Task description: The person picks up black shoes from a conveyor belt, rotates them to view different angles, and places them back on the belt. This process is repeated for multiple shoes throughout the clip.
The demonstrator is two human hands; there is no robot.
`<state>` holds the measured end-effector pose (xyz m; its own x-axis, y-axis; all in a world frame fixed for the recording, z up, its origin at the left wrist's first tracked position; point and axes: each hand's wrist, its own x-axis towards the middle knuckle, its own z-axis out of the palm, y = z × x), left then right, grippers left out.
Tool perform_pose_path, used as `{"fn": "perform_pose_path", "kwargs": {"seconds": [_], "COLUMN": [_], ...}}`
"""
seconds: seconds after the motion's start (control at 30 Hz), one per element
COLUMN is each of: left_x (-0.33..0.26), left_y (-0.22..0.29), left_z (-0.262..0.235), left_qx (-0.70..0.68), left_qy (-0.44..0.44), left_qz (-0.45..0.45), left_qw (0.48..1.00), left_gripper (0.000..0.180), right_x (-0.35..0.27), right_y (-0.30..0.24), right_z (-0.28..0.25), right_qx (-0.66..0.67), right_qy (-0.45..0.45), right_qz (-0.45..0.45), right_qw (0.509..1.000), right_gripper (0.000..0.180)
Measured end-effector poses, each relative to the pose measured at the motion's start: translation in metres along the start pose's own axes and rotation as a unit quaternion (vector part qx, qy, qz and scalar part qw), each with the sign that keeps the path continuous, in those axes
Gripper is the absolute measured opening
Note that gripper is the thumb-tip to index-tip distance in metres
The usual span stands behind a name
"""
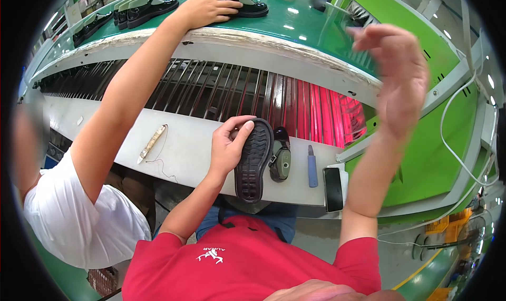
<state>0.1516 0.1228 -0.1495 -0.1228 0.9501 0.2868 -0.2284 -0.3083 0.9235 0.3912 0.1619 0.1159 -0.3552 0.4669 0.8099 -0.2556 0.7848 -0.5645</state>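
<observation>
My left hand [227, 147] is closed on the edge of a black shoe sole [252, 166], its ribbed inside face turned up, above the front edge of the white ledge. Just right of the sole lies a glossy black shoe [280, 156] with a grey-green underside showing. My right hand [398, 77] is raised at the right, beside the green machine, and blurred by motion. Its fingers look stretched toward the left, with nothing visible in them. At the upper left, a co-worker's hand [208, 10] rests on a black shoe [247, 6] on the green belt.
More black shoes [139, 11] stand on the green belt [300, 29]. Below it runs a row of metal rollers [211, 90], lit red at the right. The white ledge [124, 156] holds a cream-coloured tool [152, 144] with thread, a blue tool [312, 169] and a phone [332, 189].
</observation>
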Motion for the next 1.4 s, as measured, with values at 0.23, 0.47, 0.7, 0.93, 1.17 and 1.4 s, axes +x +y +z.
{"fn": "perform_pose_path", "kwargs": {"seconds": [0.23,0.47,0.7,0.93,1.17,1.4], "left_x": [0.005,-0.003,-0.001,0.01,0.008,0.006], "left_y": [-0.004,-0.008,-0.01,-0.015,-0.015,-0.018], "left_z": [-0.006,0.002,0.015,0.024,0.02,0.013], "left_qx": [0.029,0.032,-0.021,0.008,0.004,0.008], "left_qy": [-0.013,-0.007,0.0,-0.024,-0.029,-0.021], "left_qz": [0.017,0.018,-0.008,0.021,0.015,-0.005], "left_qw": [0.999,0.999,1.0,0.999,0.999,1.0], "left_gripper": [0.025,0.025,0.025,0.027,0.026,0.026], "right_x": [0.019,0.009,-0.035,0.069,0.061,0.043], "right_y": [-0.064,-0.048,0.022,-0.013,-0.034,-0.038], "right_z": [-0.012,0.007,-0.094,0.057,0.005,-0.005], "right_qx": [-0.572,-0.47,-0.563,-0.164,0.36,0.528], "right_qy": [-0.22,-0.16,0.05,-0.139,-0.117,-0.153], "right_qz": [0.074,0.092,0.312,0.026,0.138,0.144], "right_qw": [0.787,0.863,0.764,0.976,0.915,0.823], "right_gripper": [0.048,0.089,0.106,0.025,0.051,0.077]}}
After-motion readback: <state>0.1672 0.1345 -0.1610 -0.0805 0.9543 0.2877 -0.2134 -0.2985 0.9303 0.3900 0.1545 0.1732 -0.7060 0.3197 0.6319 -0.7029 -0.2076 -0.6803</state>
